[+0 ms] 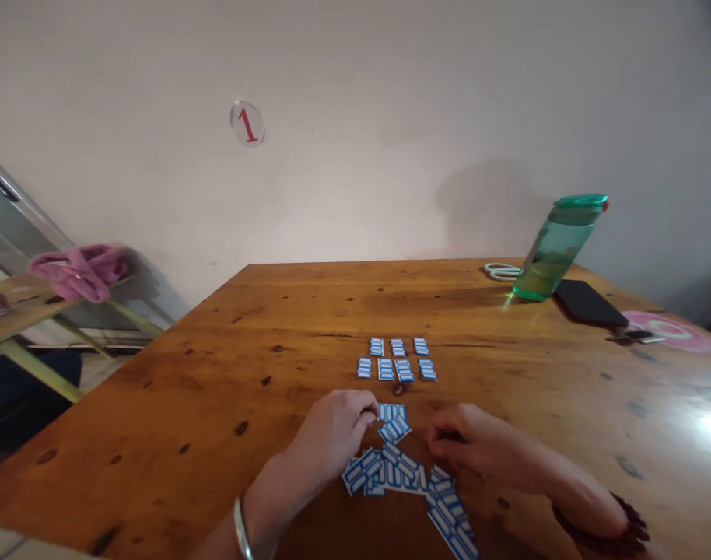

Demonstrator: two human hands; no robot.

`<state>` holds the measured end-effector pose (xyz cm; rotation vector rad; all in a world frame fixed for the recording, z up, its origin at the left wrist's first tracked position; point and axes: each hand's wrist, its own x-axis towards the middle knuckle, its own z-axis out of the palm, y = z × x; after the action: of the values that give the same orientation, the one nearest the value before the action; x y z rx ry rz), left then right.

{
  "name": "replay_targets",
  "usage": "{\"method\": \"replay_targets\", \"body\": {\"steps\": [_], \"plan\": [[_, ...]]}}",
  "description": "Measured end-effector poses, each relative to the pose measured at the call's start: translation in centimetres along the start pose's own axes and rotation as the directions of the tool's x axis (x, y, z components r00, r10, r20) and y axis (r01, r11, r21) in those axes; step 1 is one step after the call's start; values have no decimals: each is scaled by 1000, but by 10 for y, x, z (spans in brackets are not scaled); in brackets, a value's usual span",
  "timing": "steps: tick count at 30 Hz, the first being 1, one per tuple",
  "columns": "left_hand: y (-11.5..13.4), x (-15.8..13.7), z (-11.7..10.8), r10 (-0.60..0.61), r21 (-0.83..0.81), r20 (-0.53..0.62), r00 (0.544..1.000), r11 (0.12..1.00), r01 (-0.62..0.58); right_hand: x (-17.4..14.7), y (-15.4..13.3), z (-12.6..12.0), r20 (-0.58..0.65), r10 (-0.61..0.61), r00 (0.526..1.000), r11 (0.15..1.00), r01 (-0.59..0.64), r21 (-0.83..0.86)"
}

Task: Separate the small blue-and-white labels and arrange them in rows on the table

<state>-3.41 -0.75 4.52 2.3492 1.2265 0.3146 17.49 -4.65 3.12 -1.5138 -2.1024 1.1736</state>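
Observation:
My left hand (340, 426) is closed in a pinch at the left edge of a small blue-and-white label card (393, 411). Just below that, another label card (395, 428) lies at a slant. My right hand (464, 437) is a little to the right, its fingers curled and pressed together; whatever they may hold is hidden. Between and below the hands spreads a loose, overlapping pile of label cards (399, 469). Longer label strips (452, 517) fan out below my right hand. Farther off, several small label cards (386, 369) lie in two rows.
The wooden table (297, 311) reaches to the wall. At its back right stand a green bottle (557, 253), a white cable (501, 271), a black phone (589, 303) and a pink round mat (676, 330). A pink cloth (84, 271) rests on a side table at left.

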Motion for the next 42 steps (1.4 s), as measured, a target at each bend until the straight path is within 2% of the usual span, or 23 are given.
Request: {"method": "replay_targets", "body": {"steps": [3,6,11,14,17,20,23,27,32,34,36,38,42], "plan": [[-3,-13,0,-91,25,66,994,996,90,1,-3,1,16,-4,1000,994,6,-106],[-8,-26,3,-149,17,71,986,989,148,3,-2,3,23,3,1000,984,1,-180],[-7,-38,11,-151,-35,49,987,988,153,3,2,6,29,0,1000,994,4,-112],[0,-40,14,-67,-20,32,997,998,68,1,1,6,62,28,998,999,-26,-46],[8,-40,22,87,69,139,986,993,-98,-1,0,3,38,37,999,999,-38,8],[10,-41,33,178,147,314,933,961,-233,-1,3,-1,-79,22,997,999,-20,32],[6,-45,45,179,211,391,903,938,-277,3,7,-2,-228,-32,973,999,23,-42],[-2,-51,53,218,287,331,918,904,-318,9,6,2,-349,-141,926,979,77,-191],[-3,-55,36,193,276,352,916,913,-299,12,4,13,-272,-240,932,940,153,-304],[-2,-54,23,203,225,310,929,933,-279,11,4,15,-242,-282,928,914,183,-363],[0,-49,10,155,212,175,972,958,-191,11,4,16,-220,-291,931,894,183,-410],[2,-41,0,74,205,75,994,975,-88,11,2,16,-213,-278,937,886,165,-434],[5,-15,-6,8,122,-77,997,992,1,14,-3,16,-307,-255,917,910,119,-398]]}}
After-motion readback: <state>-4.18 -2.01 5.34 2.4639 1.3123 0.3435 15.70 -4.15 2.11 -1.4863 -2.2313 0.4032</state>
